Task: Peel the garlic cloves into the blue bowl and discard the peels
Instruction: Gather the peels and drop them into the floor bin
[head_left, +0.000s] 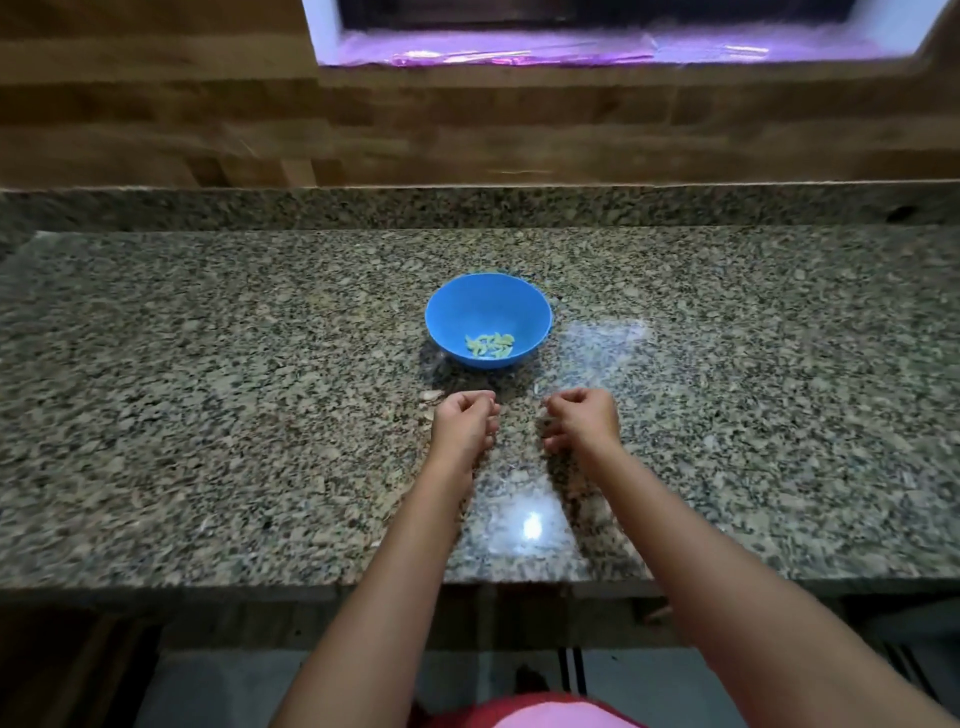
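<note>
The blue bowl (447, 312) stands in the middle of the granite counter (208, 415), with several peeled pale garlic cloves (490, 345) at its bottom. Both hands hover just in front of the bowl, a little apart. My left hand (464, 423) has its fingers curled, thumb against fingertips; whether it pinches anything is too small to tell. My right hand (584, 418) is curled the same way, fingertips pointing left. A few pale garlic peels (431, 395) lie on the counter just left of my left hand.
A granite upstand and a wooden wall (156, 130) rise behind the counter. A window sill with purple foil (571, 52) is at the top. The counter's front edge (260, 590) runs below my forearms.
</note>
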